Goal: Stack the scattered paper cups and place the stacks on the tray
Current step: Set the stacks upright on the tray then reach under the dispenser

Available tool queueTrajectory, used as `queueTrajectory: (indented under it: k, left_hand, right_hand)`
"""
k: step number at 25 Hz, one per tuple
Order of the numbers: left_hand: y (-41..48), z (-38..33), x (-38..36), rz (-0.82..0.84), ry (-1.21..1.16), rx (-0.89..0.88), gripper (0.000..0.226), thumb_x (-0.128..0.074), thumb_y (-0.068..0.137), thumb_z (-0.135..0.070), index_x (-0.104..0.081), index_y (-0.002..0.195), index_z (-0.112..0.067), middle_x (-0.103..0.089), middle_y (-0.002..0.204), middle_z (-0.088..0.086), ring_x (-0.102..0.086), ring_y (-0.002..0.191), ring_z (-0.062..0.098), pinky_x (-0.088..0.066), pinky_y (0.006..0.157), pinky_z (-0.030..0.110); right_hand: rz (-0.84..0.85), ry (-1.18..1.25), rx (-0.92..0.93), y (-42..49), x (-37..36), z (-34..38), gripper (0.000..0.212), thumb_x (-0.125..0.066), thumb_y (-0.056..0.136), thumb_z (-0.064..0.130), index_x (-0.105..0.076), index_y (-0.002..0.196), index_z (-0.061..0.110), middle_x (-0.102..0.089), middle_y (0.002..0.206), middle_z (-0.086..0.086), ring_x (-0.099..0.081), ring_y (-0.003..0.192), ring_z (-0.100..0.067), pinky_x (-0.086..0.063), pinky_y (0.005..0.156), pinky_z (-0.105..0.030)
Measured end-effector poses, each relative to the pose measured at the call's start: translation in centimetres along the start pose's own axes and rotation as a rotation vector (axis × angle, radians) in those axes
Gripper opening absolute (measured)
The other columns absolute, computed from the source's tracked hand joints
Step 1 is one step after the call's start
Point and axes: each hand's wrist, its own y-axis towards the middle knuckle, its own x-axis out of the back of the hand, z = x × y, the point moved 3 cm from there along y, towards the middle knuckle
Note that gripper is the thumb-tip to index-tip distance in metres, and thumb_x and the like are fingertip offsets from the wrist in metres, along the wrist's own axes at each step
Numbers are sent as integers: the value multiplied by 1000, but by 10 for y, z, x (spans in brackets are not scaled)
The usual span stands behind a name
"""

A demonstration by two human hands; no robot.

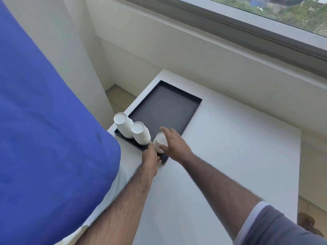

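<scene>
Probably light, thin-walled and easily crushed, the third cup stack [160,141] stands inverted on the tray's [177,103] near edge, best held gently by its sides; the right hand [174,144] spreads loosely over it, and the left hand [150,156] meets its base, grip unclear.

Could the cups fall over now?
Yes, maybe. The nearest cup stack stands at the near end of the tray, with the left hand and right hand at it. A bump while letting go could tip it into the middle stack. The tray also sits close to the table edge.
</scene>
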Motion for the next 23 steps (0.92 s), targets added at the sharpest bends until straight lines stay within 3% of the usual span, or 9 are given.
queueTrajectory:
  k: [3, 6, 7, 10, 13, 15, 17, 19, 23]
  left_hand:
    - [-18, 6, 8, -76, 114, -149, 33, -43, 109, -37, -67, 108, -14, -70, 110, 6, -63, 105, 29, -54, 95, 42]
    - [-45, 20, 24, -79, 313, -302, 28, -49, 106, -30, -63, 87, -15, -63, 88, 2, -57, 88, 25, -54, 89, 47]
    - [-56, 28, 33, -71, 389, -339, 25, -52, 105, -29, -66, 92, -14, -65, 93, 2, -58, 90, 23, -53, 91, 49]
    - [-93, 50, 70, -61, 561, -365, 28, -55, 105, -30, -70, 122, -13, -68, 123, -1, -60, 111, 15, -42, 93, 24]
    - [-139, 57, 123, -63, 633, -402, 29, -58, 105, -31, -70, 127, -17, -68, 125, -7, -59, 114, 9, -40, 95, 21]
    - [-168, 57, 158, -91, 701, -426, 31, -59, 105, -32, -71, 128, -17, -68, 121, -7, -62, 114, 13, -46, 97, 26]
    - [-195, 60, 194, -138, 650, -449, 27, -59, 105, -29, -72, 124, -15, -71, 119, 0, -65, 112, 20, -52, 101, 35]
    - [-214, 63, 232, -186, 508, -471, 22, -56, 106, -27, -75, 112, -17, -75, 118, 8, -67, 105, 22, -53, 93, 37]
    - [-233, 54, 305, -375, 258, -548, 34, -52, 109, -32, -79, 97, -15, -81, 97, -4, -75, 99, 18, -54, 77, 29]
  right_hand:
    - [-103, 5, 30, -22, 7, -3, 55, -63, 93, 25, -47, 146, 21, -52, 137, -4, -51, 124, -25, -47, 101, -41]
    - [-291, 58, 16, -61, 9, -13, 24, -61, 95, 19, -65, 117, 14, -62, 114, -3, -59, 106, -27, -50, 91, -42]
    - [-329, 81, 2, -77, 7, -17, 19, -61, 95, 18, -67, 113, 14, -64, 112, -3, -60, 104, -26, -50, 90, -40]
    - [-322, 166, -69, -122, -10, -29, 20, -63, 97, 19, -69, 116, 15, -64, 119, -2, -63, 104, -26, -50, 91, -38]
    - [-274, 263, -109, -156, -35, -27, 20, -64, 97, 20, -69, 116, 16, -64, 122, -3, -66, 101, -25, -52, 92, -42]
    - [-198, 275, -113, -175, -55, -18, 20, -63, 97, 23, -68, 115, 16, -63, 121, -4, -67, 98, -23, -53, 88, -40]
    - [-108, 283, -105, -196, -74, -5, 21, -63, 97, 24, -67, 116, 16, -63, 121, -4, -67, 97, -21, -53, 87, -38]
    - [-33, 289, -91, -214, -90, 12, 23, -63, 96, 26, -67, 117, 16, -62, 123, -4, -66, 100, -22, -52, 91, -38]
    - [55, 249, -60, -241, -116, 46, 27, -62, 96, 30, -66, 119, 17, -62, 124, -4, -65, 104, -21, -51, 94, -37]
